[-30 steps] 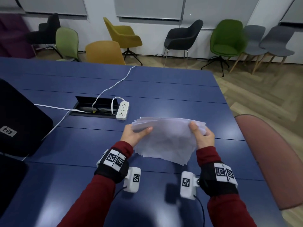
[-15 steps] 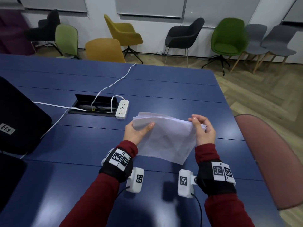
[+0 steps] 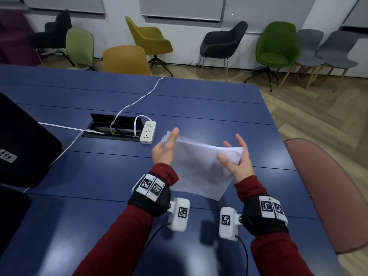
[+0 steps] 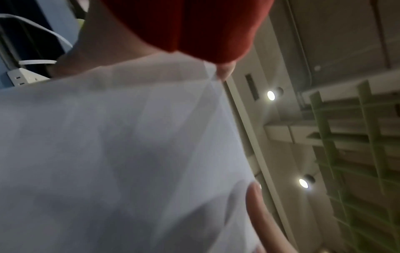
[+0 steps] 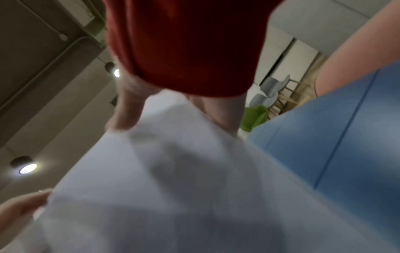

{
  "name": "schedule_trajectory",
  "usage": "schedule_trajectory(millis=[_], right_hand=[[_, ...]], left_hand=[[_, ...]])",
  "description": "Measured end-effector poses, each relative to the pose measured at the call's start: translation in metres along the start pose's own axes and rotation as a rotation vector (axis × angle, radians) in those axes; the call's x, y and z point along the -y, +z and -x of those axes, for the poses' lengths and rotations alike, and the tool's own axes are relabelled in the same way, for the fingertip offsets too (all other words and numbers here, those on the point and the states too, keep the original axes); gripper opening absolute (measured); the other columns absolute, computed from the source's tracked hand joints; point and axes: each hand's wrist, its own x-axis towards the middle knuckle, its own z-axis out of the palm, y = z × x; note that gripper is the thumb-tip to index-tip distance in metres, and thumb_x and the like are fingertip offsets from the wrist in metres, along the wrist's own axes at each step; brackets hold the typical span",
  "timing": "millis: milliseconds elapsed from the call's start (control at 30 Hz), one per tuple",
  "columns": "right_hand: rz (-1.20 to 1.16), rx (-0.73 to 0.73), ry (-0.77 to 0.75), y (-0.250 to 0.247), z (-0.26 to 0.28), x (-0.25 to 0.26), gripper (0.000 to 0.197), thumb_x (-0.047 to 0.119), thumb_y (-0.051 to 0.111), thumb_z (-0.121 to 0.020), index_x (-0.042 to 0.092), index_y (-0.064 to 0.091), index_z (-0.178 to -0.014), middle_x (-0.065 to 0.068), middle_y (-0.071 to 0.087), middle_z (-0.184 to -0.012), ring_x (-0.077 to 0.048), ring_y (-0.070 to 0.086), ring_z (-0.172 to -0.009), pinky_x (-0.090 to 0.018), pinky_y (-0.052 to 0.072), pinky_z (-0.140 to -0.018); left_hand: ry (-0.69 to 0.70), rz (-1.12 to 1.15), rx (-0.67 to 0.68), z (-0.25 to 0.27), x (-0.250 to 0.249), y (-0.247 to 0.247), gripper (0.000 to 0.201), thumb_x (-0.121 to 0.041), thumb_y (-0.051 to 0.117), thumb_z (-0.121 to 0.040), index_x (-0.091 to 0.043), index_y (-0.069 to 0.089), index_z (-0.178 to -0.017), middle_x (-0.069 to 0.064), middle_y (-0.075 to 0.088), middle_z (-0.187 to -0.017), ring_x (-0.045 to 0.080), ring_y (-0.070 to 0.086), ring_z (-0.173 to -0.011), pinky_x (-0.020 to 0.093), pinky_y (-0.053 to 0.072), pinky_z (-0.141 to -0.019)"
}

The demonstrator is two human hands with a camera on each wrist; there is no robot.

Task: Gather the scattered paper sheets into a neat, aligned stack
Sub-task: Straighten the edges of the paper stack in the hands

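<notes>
Both wrist views are blurred and largely filled by the white paper, so neither shows clearly how the fingers lie on it; red sleeve cuffs block the top of each. In the head view the stack of white paper sheets sits in the middle of the frame, held tilted above the dark blue worktop, its far edge raised and its near corner pointing down toward the wrist cameras. The sheets' far edges look slightly fanned rather than flush.

The left hand is at the stack's upper left corner, thumb lying straight along the top sheet; its other fingers are hidden behind the paper, so its grip cannot be judged. The right hand is at the stack's right edge with fingers spread and straight, thumb resting on the top sheet, a loose, unclenched grip.

A white power strip lies just left of the stack, beside a black recessed cable box.
</notes>
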Motion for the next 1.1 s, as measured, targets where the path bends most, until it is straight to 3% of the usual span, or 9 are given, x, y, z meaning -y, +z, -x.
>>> schedule_trajectory(millis=[100,200,367,467,567,633,767,967,1100], right_hand=[[0.045,0.034,0.03,-0.008,-0.004,0.0,0.087,0.017,0.076,-0.073,0.033,0.025,-0.142,0.0,0.053,-0.126,-0.009,0.053,-0.116,-0.013,0.046,-0.09],[-0.032,-0.044,0.114,-0.004,-0.006,0.004,0.051,0.056,0.071,-0.066,0.023,0.063,-0.105,-0.002,0.066,-0.097,-0.018,0.06,-0.092,-0.032,0.049,-0.089],[-0.088,-0.167,0.079,0.007,-0.009,0.015,0.036,0.04,0.043,-0.094,0.021,0.07,-0.079,-0.007,0.068,-0.091,-0.023,0.061,-0.094,-0.042,0.047,-0.095],[-0.13,-0.266,0.057,0.013,-0.011,0.015,0.045,0.055,0.05,-0.084,0.02,0.071,-0.066,-0.001,0.065,-0.079,-0.019,0.057,-0.086,-0.037,0.048,-0.085],[-0.105,-0.302,0.078,0.019,-0.006,0.008,0.072,0.075,0.057,-0.063,0.004,0.064,-0.069,-0.005,0.051,-0.078,-0.017,0.045,-0.078,-0.033,0.04,-0.076],[-0.142,-0.321,0.048,0.02,-0.007,0.009,0.071,0.066,0.058,-0.071,-0.005,0.064,-0.076,-0.003,0.056,-0.077,-0.017,0.049,-0.079,-0.032,0.042,-0.078],[-0.123,-0.306,-0.027,0.022,-0.011,0.018,0.034,0.036,0.049,-0.091,0.025,0.075,-0.073,0.0,0.072,-0.089,-0.018,0.061,-0.09,-0.038,0.047,-0.093],[-0.108,-0.347,-0.131,0.021,-0.013,0.02,0.022,0.019,0.047,-0.094,0.025,0.067,-0.087,0.002,0.072,-0.08,-0.016,0.063,-0.083,-0.028,0.048,-0.083],[0.023,-0.243,-0.162,0.028,-0.013,0.013,0.018,0.004,0.063,-0.084,0.019,0.063,-0.094,0.003,0.066,-0.091,0.008,0.061,-0.079,-0.016,0.048,-0.079]], left_hand=[[-0.032,-0.017,-0.038,-0.01,-0.008,0.002,0.028,-0.038,0.073,-0.071,-0.022,0.055,-0.059,-0.001,0.056,-0.074,0.02,0.054,-0.076,0.033,0.049,-0.081],[0.001,-0.022,0.001,-0.012,-0.013,0.007,0.029,-0.035,0.068,-0.078,-0.017,0.051,-0.063,-0.002,0.05,-0.069,0.017,0.048,-0.067,0.028,0.043,-0.067],[0.165,-0.117,0.073,-0.003,-0.008,0.012,0.027,-0.043,0.073,-0.073,-0.019,0.061,-0.078,-0.008,0.062,-0.08,0.011,0.061,-0.077,0.022,0.048,-0.075],[0.329,-0.219,0.054,0.001,0.002,0.004,0.047,-0.032,0.078,-0.071,-0.017,0.054,-0.108,-0.006,0.055,-0.11,0.012,0.053,-0.109,0.022,0.039,-0.096],[0.251,-0.253,0.102,0.001,0.014,-0.003,0.062,-0.027,0.079,-0.071,-0.016,0.048,-0.124,-0.003,0.048,-0.125,0.011,0.044,-0.12,0.024,0.034,-0.103],[0.23,-0.247,0.127,0.001,0.013,-0.003,0.045,-0.031,0.078,-0.072,-0.02,0.059,-0.111,-0.001,0.059,-0.117,0.008,0.055,-0.108,0.022,0.043,-0.096],[0.228,-0.12,0.125,0.001,0.001,0.007,0.02,-0.034,0.069,-0.08,-0.015,0.066,-0.077,-0.002,0.064,-0.076,0.003,0.059,-0.064,0.006,0.047,-0.058],[0.28,-0.135,0.134,-0.013,-0.003,0.009,0.017,-0.027,0.066,-0.084,-0.012,0.066,-0.077,-0.005,0.067,-0.078,0.007,0.061,-0.076,0.018,0.048,-0.078],[0.327,-0.315,0.29,-0.015,0.006,0.004,0.018,-0.014,0.079,-0.07,-0.014,0.066,-0.084,-0.007,0.064,-0.077,-0.003,0.058,-0.068,0.011,0.046,-0.071]])
